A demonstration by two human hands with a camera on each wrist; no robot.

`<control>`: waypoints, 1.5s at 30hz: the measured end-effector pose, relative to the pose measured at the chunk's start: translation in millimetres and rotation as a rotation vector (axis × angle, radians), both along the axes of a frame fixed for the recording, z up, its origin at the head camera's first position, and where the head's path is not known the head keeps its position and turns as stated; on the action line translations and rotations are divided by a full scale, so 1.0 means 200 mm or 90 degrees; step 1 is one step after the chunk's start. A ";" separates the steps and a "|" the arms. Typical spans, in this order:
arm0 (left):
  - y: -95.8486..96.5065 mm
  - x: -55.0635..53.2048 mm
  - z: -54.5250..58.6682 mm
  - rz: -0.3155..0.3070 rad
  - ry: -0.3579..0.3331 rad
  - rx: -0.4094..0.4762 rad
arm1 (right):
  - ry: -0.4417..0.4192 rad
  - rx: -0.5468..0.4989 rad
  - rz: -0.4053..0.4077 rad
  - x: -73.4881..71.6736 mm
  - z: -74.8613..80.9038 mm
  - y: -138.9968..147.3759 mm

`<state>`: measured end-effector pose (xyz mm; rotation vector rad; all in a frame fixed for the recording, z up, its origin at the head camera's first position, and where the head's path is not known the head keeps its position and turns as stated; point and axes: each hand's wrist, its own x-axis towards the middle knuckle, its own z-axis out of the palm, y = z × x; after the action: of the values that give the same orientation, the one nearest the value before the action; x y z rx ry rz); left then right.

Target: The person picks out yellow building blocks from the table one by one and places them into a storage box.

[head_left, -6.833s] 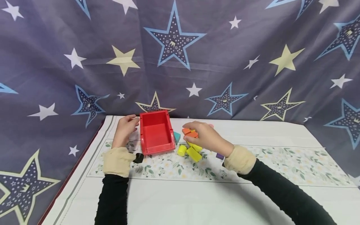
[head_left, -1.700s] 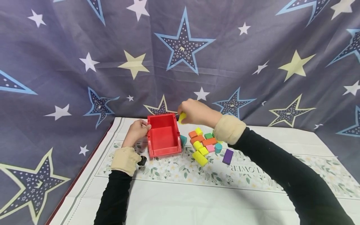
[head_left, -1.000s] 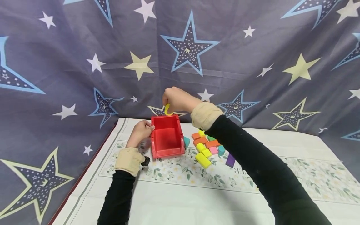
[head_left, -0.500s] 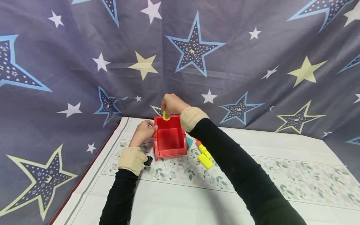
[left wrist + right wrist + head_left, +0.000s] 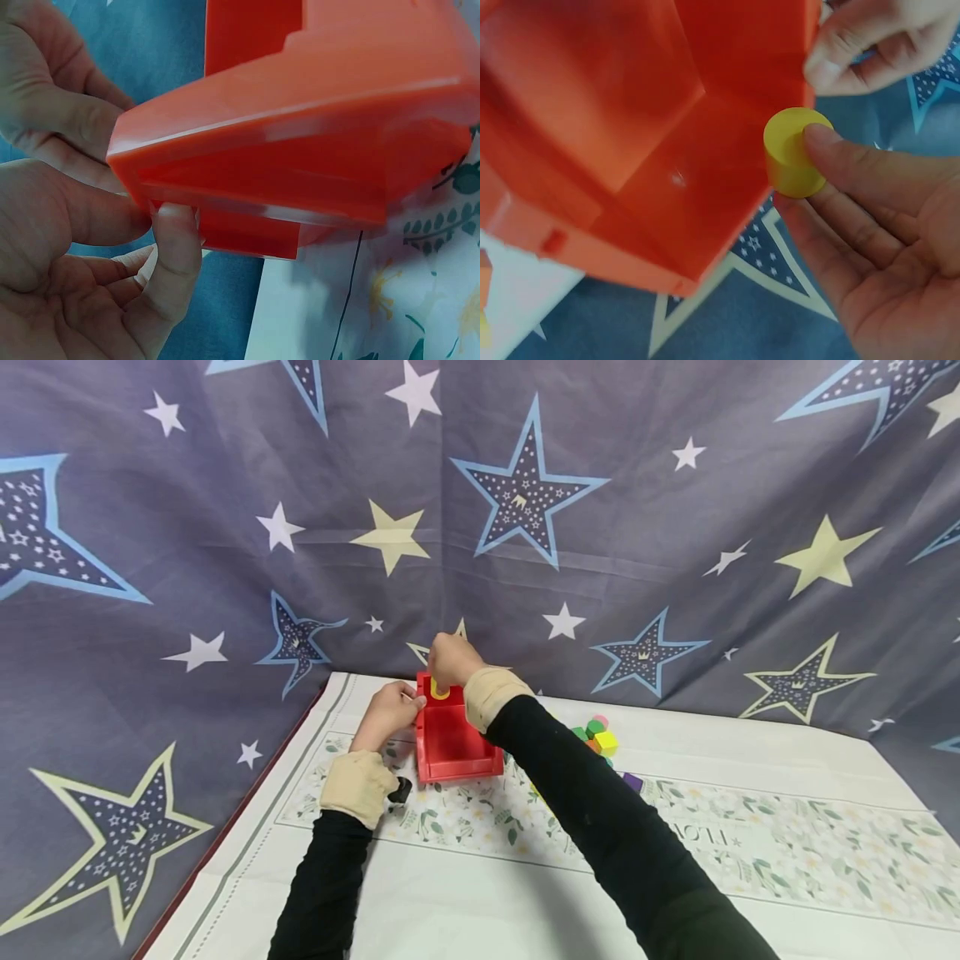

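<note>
A red plastic bin (image 5: 453, 735), its inner floor bare where it shows, stands on the table with its lower lip toward me. My left hand (image 5: 388, 717) grips the rim of its left wall; in the left wrist view, thumb and forefinger (image 5: 176, 240) pinch the bin's edge. Over the bin's back end, my right hand (image 5: 452, 662) pinches a yellow cylinder block (image 5: 795, 154) between thumb and fingers. In the right wrist view the block is upright, held at the bin's back edge. The right forearm hides part of the bin's right side.
Right of the bin lie loose blocks, partly behind my right sleeve: a yellow one (image 5: 606, 743), a green one (image 5: 595, 727), a purple one (image 5: 633, 782) and others. A flowered strip (image 5: 720, 835) crosses the white tablecloth; a star-patterned curtain (image 5: 660, 527) hangs behind.
My right hand has picked up the yellow cylinder block, carried it left and lowered it to the bin's back end. My left hand, beside the bin at first, has taken hold of its rim.
</note>
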<state>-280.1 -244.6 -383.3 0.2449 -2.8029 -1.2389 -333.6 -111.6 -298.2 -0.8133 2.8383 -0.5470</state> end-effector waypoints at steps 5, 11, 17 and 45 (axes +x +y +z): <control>-0.01 0.00 0.00 0.002 0.006 -0.017 | 0.013 0.004 -0.013 0.00 -0.05 -0.04; 0.00 0.01 0.02 0.001 0.019 -0.024 | 0.023 0.004 -0.016 0.00 -0.09 -0.06; 0.02 0.01 0.03 -0.003 0.025 -0.032 | 0.028 -0.019 -0.028 -0.03 -0.15 -0.05; 0.01 0.01 0.01 0.016 -0.012 0.018 | -0.028 -0.059 -0.026 -0.09 -0.35 -0.08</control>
<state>-277.4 -242.2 -381.1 0.2946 -2.7905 -1.2777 -352.2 -126.7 -367.4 -0.7507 2.8128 -0.6981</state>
